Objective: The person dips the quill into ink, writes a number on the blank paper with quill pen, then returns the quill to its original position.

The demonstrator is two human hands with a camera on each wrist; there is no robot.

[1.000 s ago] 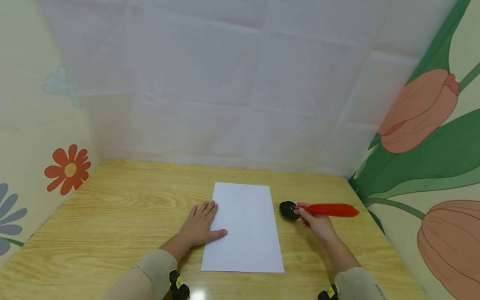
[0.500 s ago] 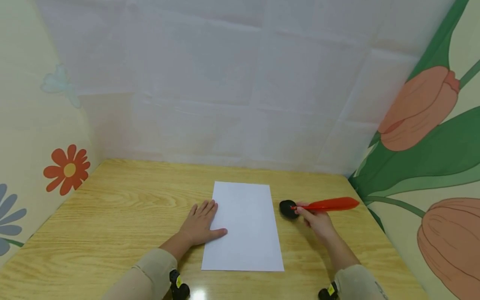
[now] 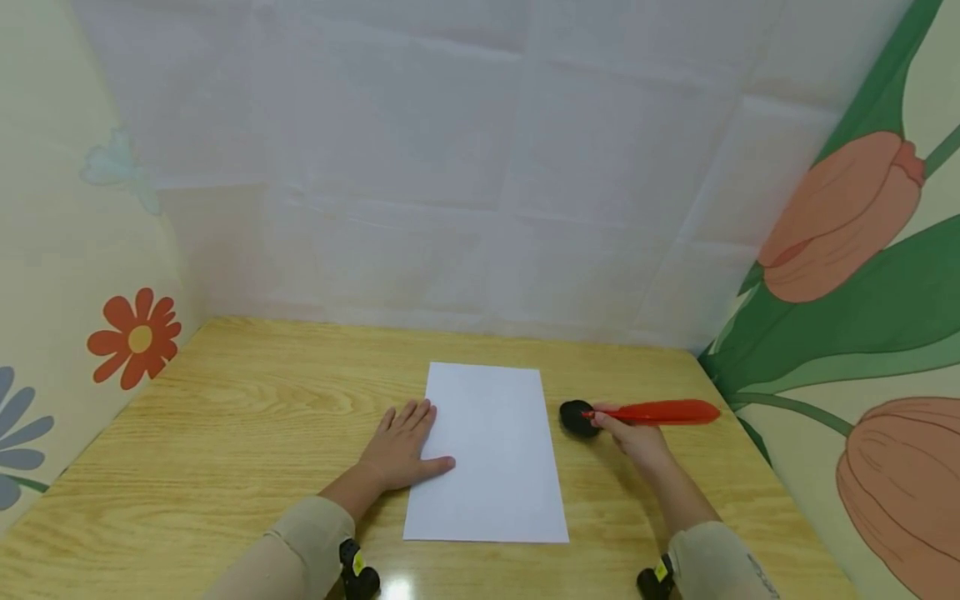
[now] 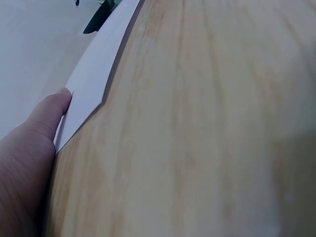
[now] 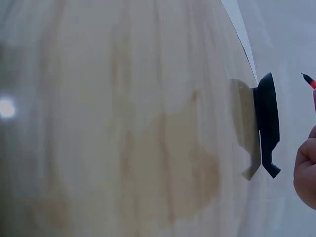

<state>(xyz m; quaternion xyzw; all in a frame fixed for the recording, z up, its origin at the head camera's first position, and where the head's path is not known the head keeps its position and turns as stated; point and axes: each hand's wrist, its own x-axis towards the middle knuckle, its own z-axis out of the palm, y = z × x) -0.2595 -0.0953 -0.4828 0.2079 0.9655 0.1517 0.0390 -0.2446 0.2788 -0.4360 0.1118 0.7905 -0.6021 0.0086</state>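
In the head view my left hand [image 3: 399, 450] lies flat with fingers spread, its fingertips and thumb on the left edge of a blank white sheet of paper [image 3: 491, 458]. The left wrist view shows the thumb [image 4: 47, 116] on the paper [image 4: 96, 69]. Right of the sheet, my right hand [image 3: 639, 443] pinches a red feather pen [image 3: 667, 412] near its nib end, the feather pointing right. Its tip overlaps a round black pen stand [image 3: 576, 419] in the head view. In the right wrist view the dark nib of the pen [image 5: 308, 80] shows apart from the stand [image 5: 268, 116].
The wood-grain table [image 3: 262, 400] runs back to a creased white sheet [image 3: 420, 167] hung behind it. Side walls carry printed flowers. A small black device [image 3: 358, 571] is strapped at each wrist.
The feather end of the pen has swung up a little, then partly back down. The nib end now shows more plainly over the stand. My left hand and the paper have stayed in place.
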